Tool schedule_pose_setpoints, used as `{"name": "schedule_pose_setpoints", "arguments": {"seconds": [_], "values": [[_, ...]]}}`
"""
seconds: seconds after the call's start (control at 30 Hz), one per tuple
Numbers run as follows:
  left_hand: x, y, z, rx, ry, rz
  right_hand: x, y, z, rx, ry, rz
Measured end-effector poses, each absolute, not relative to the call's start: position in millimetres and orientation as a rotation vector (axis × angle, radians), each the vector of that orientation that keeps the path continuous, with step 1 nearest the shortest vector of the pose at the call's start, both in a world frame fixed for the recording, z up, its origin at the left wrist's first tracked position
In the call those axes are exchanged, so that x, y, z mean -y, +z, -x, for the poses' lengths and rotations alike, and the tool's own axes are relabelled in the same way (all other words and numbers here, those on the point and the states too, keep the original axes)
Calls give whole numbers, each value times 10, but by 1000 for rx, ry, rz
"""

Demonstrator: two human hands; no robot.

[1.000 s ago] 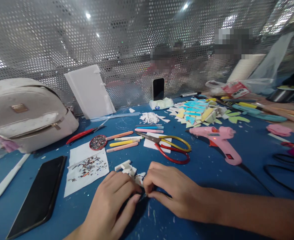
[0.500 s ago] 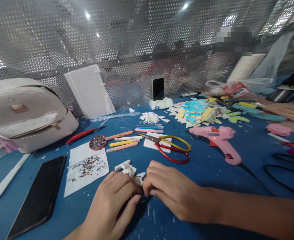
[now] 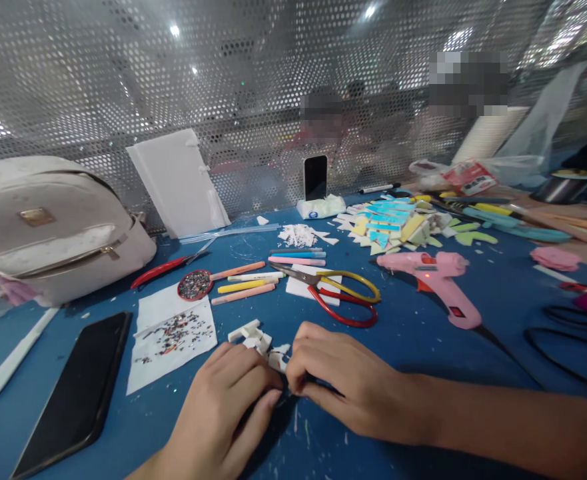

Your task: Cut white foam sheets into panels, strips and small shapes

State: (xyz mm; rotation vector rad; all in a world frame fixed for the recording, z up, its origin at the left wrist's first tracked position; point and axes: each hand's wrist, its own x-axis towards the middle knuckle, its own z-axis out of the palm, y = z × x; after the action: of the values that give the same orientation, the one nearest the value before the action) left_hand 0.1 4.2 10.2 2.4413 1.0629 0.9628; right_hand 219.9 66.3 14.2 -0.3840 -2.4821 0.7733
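Close together at the front of the blue table [image 3: 403,353], my left hand [image 3: 228,400] and my right hand [image 3: 340,380] both have curled fingers. Their fingertips almost meet, and whatever lies between them is hidden or too small to name. White foam-like scraps [image 3: 256,339] lie just beyond the left fingers. A small white piece with dark and red marks [image 3: 278,360] shows between the two hands, partly covered. Beyond them, scissors [image 3: 323,287] with one yellow and one red handle rest partly on a white card [image 3: 298,288].
Left are a dark phone [image 3: 76,393], a white sheet [image 3: 140,373] with glitter bits, a red dish of beads [image 3: 194,285] and a white backpack [image 3: 58,227]. Markers [image 3: 246,285] lie ahead. A pink glue gun [image 3: 440,277] with its cord and a heap of coloured scraps [image 3: 393,223] are right.
My right hand's fingers have shifted slightly, with the thumb lower and a wider gap below the index finger. The left hand stays almost still.
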Motion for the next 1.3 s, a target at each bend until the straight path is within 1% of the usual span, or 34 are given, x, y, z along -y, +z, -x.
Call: {"name": "schedule_pose_setpoints", "arguments": {"seconds": [0.33, 0.93, 1.3], "values": [[-51, 121, -10, -1071, 950, -2473, -676, 157, -2200, 2458, 853, 389], [-42, 78, 3, -1055, 950, -2469, -657, 137, -2200, 2477, 847, 394], [-40, 130, -4, -1066, 936, -2482, -665, 135, -2197, 2487, 805, 357]]}}
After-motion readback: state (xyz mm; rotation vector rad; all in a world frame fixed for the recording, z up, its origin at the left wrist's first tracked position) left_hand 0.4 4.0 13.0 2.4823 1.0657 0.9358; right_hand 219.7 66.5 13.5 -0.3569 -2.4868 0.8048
